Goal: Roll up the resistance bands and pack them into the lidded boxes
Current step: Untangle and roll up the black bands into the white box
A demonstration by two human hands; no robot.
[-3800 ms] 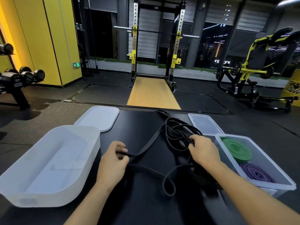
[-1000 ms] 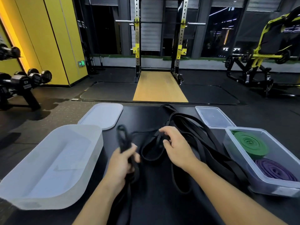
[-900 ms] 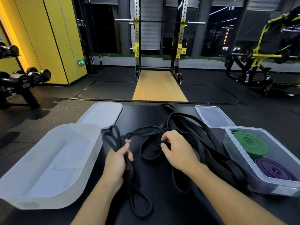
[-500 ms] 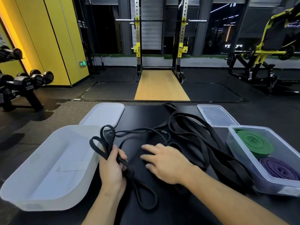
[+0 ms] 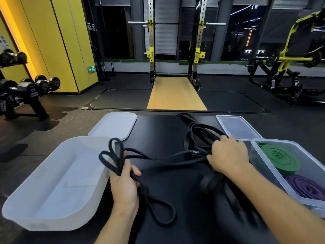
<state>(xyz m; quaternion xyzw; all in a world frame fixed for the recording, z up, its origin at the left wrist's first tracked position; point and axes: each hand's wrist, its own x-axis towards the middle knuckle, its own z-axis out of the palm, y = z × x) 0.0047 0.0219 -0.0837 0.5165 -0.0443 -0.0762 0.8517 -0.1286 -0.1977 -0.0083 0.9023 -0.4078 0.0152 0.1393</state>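
Now left hand (image 5: 125, 182), right hand (image 5: 228, 156) on bands (image 5: 196, 151)

Black desk (image 5: 158, 127), gym floor beyond. Left hand (image 5: 125, 184) grips a thin black rubber resistance band (image 5: 143, 189); its loops stick up above the fingers (image 5: 136, 172), against the near end of the open white translucent plastic box (image 5: 52, 221). Right hand (image 5: 228, 155), fingers curled, grips the tangled heap of wider black bands (image 5: 200, 138). Strands stretch between the hands. Clear rectangular plastic box (image 5: 274, 141) at right holds a coiled green band (image 5: 279, 158) and a coiled purple band (image 5: 306, 187) — white rounded lid (image 5: 114, 125) and clear rectangular lid (image 5: 235, 127) lie behind their boxes.
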